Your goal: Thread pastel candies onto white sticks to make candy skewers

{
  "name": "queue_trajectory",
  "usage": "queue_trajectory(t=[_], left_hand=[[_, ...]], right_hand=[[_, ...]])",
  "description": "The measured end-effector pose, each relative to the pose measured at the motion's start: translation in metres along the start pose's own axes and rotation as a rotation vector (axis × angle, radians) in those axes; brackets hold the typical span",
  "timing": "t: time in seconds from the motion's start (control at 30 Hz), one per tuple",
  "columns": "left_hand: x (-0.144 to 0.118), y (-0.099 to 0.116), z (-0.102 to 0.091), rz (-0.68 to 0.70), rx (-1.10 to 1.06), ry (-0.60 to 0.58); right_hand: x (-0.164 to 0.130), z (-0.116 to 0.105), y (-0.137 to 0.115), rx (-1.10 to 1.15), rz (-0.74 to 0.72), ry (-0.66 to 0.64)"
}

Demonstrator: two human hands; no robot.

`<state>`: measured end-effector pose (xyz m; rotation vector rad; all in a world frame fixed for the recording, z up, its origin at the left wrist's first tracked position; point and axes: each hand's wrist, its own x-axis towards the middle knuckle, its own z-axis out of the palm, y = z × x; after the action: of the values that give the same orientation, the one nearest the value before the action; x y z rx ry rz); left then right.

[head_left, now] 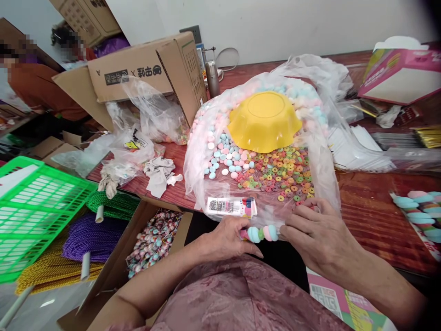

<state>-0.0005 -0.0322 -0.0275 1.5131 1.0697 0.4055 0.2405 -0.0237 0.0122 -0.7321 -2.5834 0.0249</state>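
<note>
My left hand (229, 239) is closed around one end of a candy skewer (263, 233), with pale blue and pink marshmallows and a green gummy piece between them. My right hand (312, 230) is at the skewer's other end, fingers curled; what they pinch is hidden, though a bit of red shows by the fingertips. Just beyond both hands, loose gummy rings (285, 170) and pastel marshmallows (223, 154) lie on a clear plastic sheet (193, 170). A yellow scalloped bowl (265, 122) rests upside down on the marshmallows. Near my left hand lies a bundle of printed labels (231, 207).
An open carton (138, 73) with plastic bags stands back left. Below the table edge, a box (179, 234) holds finished candy skewers, beside a green basket (41, 207) and coloured cords (93, 239). More marshmallow skewers (418, 214) lie right. A person (44, 87) sits far left.
</note>
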Motion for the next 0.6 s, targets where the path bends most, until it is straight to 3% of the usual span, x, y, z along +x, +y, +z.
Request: queue_trajectory(t=[0.13, 0.27, 0.43, 0.6], left_hand=[[0.004, -0.002, 0.000, 0.033, -0.089, -0.168], [0.005, -0.005, 0.000, -0.107, -0.072, -0.271], [0.005, 0.000, 0.001, -0.033, -0.090, -0.266], [0.006, -0.004, 0.003, 0.049, 0.027, -0.211]], right_hand=[[0.001, -0.004, -0.005, 0.023, -0.051, 0.028], [-0.002, -0.007, -0.010, 0.026, -0.128, 0.019], [-0.004, -0.002, -0.009, 0.000, -0.096, -0.027], [-0.003, 0.006, -0.005, -0.051, -0.010, -0.077]])
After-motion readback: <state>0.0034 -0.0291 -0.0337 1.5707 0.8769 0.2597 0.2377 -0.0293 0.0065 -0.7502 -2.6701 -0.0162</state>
